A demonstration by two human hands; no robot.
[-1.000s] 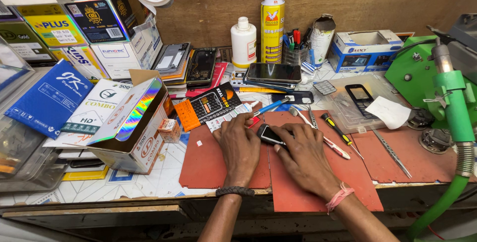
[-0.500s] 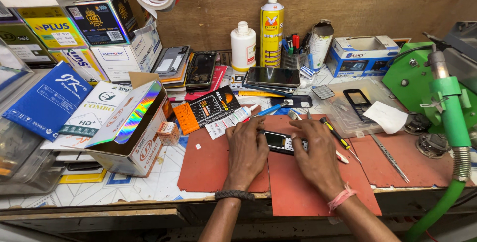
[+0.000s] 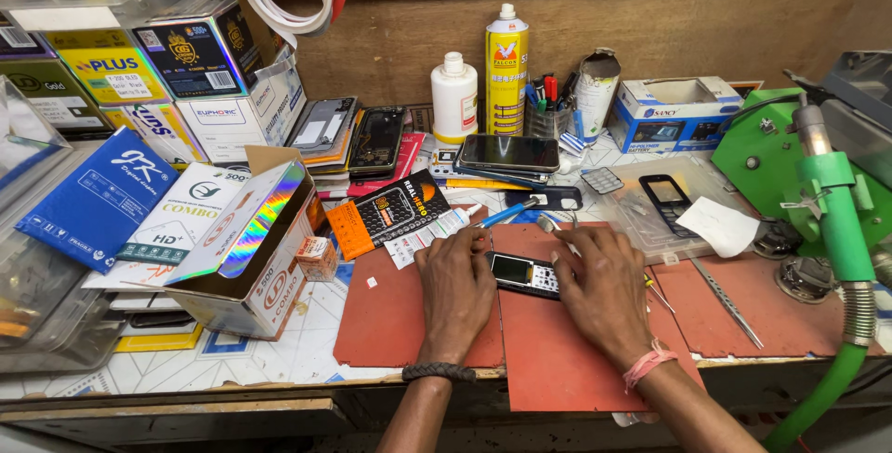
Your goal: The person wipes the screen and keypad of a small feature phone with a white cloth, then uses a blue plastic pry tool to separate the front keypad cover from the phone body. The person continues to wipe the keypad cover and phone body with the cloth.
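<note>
At lower centre of the frame, the left hand (image 3: 455,288) and right hand (image 3: 602,288) lie palm-down, fingers grasping a small keypad phone (image 3: 524,274) flat on the red mat (image 3: 390,323).

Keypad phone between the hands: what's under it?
The keypad phone lies on a red mat, near the seam with a second red mat. The left hand and right hand cover its ends, hiding the mat there.

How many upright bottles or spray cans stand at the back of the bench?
2: a white bottle left of a tall yellow spray can, side by side against the back board. Others may hide behind clutter.
</note>
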